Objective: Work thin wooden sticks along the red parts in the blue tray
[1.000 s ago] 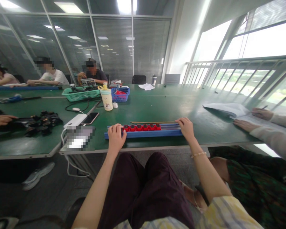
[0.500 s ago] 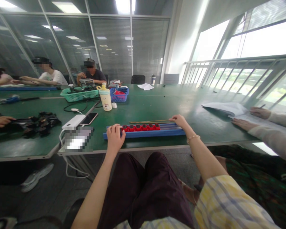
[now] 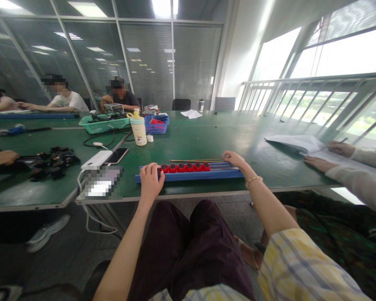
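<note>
A row of six glossy red plastic blocks (image 3: pixel 184 167) sits along a blue plastic rail (image 3: pixel 188 177), a long squared bar lying near the table's front edge. Just behind the blocks lie thin brass rods (image 3: pixel 196 160), straight and parallel to the rail. The left hand (image 3: pixel 151 182) is curled over the left end of the row, its fingers bent down onto the first block; whether they grip it, the knuckles hide. The right hand (image 3: pixel 235 159) rests at the rail's far end, fingers extended and relaxed, not clenched, with a beaded bracelet (image 3: pixel 253 182) on the wrist.

The rail lies on a smooth green table (image 3: pixel 207 138). To its left are a white power bank (image 3: pixel 97 159), a black phone (image 3: pixel 117 155) and a blurred patch (image 3: pixel 103 182). Farther back stand a cream plastic bottle (image 3: pixel 139 131), a blue mesh basket (image 3: pixel 156 124) and a green mesh basket (image 3: pixel 104 124) tangled with cables. On the right, a co-worker's hands (image 3: pixel 321 164) rest on open papers (image 3: pixel 293 143), one holding a pen. On the left, another person's hand (image 3: pixel 0 157) lies beside a heap of black parts (image 3: pixel 53 162).
</note>
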Demonstrator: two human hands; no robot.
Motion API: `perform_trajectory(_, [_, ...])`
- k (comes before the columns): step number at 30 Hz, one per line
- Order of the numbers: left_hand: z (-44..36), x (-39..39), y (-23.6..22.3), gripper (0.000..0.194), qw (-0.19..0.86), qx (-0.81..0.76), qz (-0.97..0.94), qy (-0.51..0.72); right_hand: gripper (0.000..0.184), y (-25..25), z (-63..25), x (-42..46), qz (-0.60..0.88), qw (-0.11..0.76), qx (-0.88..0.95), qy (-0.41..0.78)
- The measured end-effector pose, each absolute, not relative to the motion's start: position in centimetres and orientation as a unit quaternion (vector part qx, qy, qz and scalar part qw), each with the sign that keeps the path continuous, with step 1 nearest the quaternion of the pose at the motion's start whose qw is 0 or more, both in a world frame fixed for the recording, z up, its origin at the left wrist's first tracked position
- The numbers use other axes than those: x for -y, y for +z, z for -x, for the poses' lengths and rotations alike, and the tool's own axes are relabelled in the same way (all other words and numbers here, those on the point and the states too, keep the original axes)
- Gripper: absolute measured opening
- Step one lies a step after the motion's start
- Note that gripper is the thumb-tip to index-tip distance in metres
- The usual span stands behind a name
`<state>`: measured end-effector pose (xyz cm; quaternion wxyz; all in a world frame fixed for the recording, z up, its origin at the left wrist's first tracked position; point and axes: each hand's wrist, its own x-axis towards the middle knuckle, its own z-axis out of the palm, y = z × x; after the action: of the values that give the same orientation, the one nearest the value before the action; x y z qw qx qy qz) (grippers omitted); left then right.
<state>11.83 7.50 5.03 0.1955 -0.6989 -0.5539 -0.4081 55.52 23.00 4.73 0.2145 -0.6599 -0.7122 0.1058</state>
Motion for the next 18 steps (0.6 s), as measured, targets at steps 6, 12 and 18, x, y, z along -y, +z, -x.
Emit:
perform_trajectory(6, [-12.0, -7.4, 5.0, 0.021, 0.195, 0.553, 0.698, -0.411, 0.031, 5.4, -55.2, -22.9, 0.709, 0.099, 0.691, 0.104])
perform_trajectory(12, [-12.2, -7.4, 5.2, 0.022, 0.192, 0.558, 0.697, -0.408, 0.036, 5.6, -54.9, -22.9, 0.712, 0.073, 0.694, 0.078])
perform_trajectory(18, [-12.1, -7.4, 5.2, 0.022, 0.193, 0.558, 0.697, -0.408, 0.037, 5.9, -54.7, -22.8, 0.705, 0.074, 0.702, 0.063])
